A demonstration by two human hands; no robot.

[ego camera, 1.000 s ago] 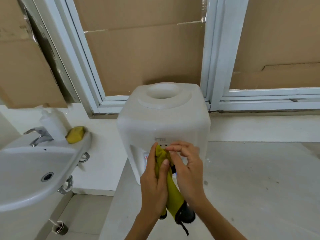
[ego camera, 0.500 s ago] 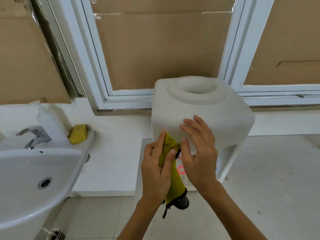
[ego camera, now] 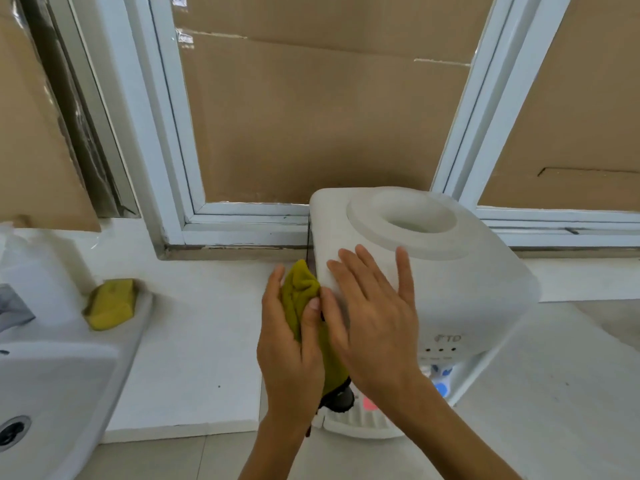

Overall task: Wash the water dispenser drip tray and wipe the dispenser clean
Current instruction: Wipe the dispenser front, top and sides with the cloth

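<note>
Far left there's one white sink (ego camera: 52,382) with one yellow sponge (ego camera: 110,304) on its rim. Then the left hand (ego camera: 291,344), fingers curled around one yellow-green cloth (ego camera: 300,299), holding it against the dispenser's side. Right hand (ego camera: 374,317) lies flat, fingers spread, on the one white water dispenser (ego camera: 460,289) on the counter (ego camera: 554,393).

1. Single view, head-worn, wide-angle; looks forward and down from above the bench (ego camera: 554,393)
2. Close range: both forearms enter from bottom edge, dispenser (ego camera: 460,292) right of centre
3. Faces the window frame (ego camera: 166,168); sink (ego camera: 52,386) cut by left edge
4. No second view; nothing shared
</note>
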